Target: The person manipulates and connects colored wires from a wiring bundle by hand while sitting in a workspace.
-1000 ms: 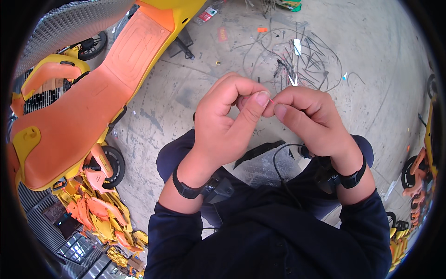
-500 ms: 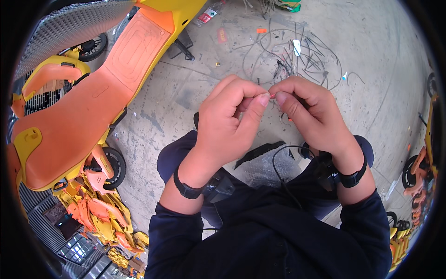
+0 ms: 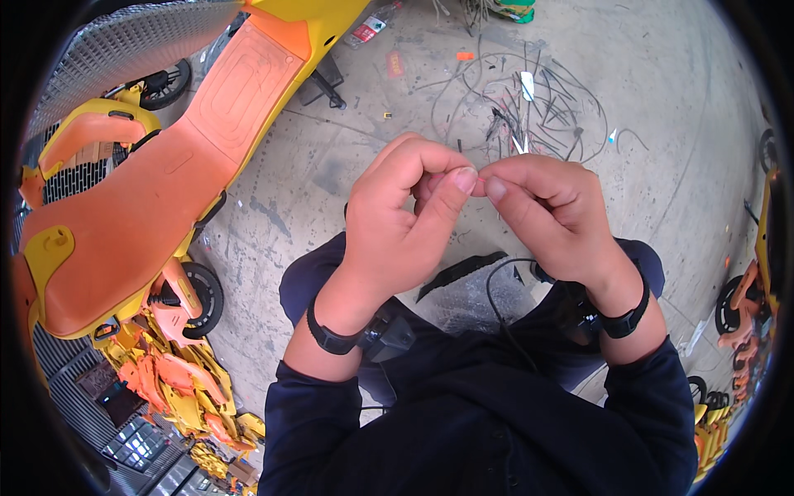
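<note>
My left hand (image 3: 401, 219) and my right hand (image 3: 550, 223) meet at the fingertips over the floor between my knees. Both are pinched on a thin red strand (image 3: 481, 180), probably a wire, whose ends are hidden in my fingers. Just beyond my right hand, pale pointed blades (image 3: 520, 145), apparently of scissors, lie among a tangle of black and grey cut wires (image 3: 571, 107). A sheet of bubble wrap (image 3: 471, 306) lies below my hands, with a dark cable crossing it.
A yellow and orange scooter body (image 3: 141, 223) fills the left side, with stacked similar parts (image 3: 182, 380) behind it. More scooters (image 3: 744, 306) line the right edge. A bottle with a red label (image 3: 368, 29), an orange scrap (image 3: 465, 56) and a green bundle (image 3: 513, 10) are on the concrete floor (image 3: 662, 190).
Both hands stay pinched together on the red strand. My right hand rose slightly half a second ago and has since dropped back, uncovering the pale blades behind it.
</note>
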Demonstrator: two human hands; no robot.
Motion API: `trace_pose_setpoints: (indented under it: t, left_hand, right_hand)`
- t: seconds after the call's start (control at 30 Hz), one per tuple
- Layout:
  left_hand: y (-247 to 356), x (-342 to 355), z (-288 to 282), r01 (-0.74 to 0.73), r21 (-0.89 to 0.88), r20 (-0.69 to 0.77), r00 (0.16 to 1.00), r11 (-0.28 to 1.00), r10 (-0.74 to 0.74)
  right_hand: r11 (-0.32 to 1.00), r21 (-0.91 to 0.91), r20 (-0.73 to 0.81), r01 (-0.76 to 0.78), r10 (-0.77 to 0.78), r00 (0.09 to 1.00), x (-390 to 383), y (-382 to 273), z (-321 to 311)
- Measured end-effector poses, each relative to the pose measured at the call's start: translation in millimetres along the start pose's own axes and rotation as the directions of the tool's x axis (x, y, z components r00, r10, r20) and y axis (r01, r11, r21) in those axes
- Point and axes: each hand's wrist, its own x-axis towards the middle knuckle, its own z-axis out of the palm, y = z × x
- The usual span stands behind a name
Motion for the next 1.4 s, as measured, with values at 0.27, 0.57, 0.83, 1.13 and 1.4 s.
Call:
trace_pose_setpoints:
  t: [0.27, 0.57, 0.83, 1.13, 1.4]
  left_hand:
    - [6.6, -1.2, -4.1, 0.040, -0.097, 0.029, 0.999, 0.994, -0.038]
    - [10.3, 0.5, -8.1, -0.019, -0.039, 0.056, 0.998, 0.999, 0.021]
    - [13.1, 0.0, -10.5, -0.006, -0.058, 0.092, 0.996, 0.998, 0.012]
    - [18.1, -0.3, -6.9, 0.262, -0.412, 0.202, 0.960, 0.873, -0.193]
    - [12.9, 1.0, -3.5, 0.225, -0.522, 0.233, 0.965, 0.823, -0.116]
  right_hand:
    - [0.973, 0.198, 0.008, -0.122, 0.123, 0.992, -0.9, -5.5, 4.9]
    - [0.818, 0.410, 0.152, -0.404, 0.375, 0.914, 0.8, -18.7, -1.2]
    - [0.755, 0.516, 0.258, -0.405, 0.314, 0.914, -0.6, -16.1, -6.0]
    - [0.696, 0.601, 0.310, -0.393, 0.250, 0.917, -0.7, -14.3, -4.0]
    - [0.911, 0.381, 0.169, -0.156, 0.098, 0.981, -4.7, -12.6, -2.8]
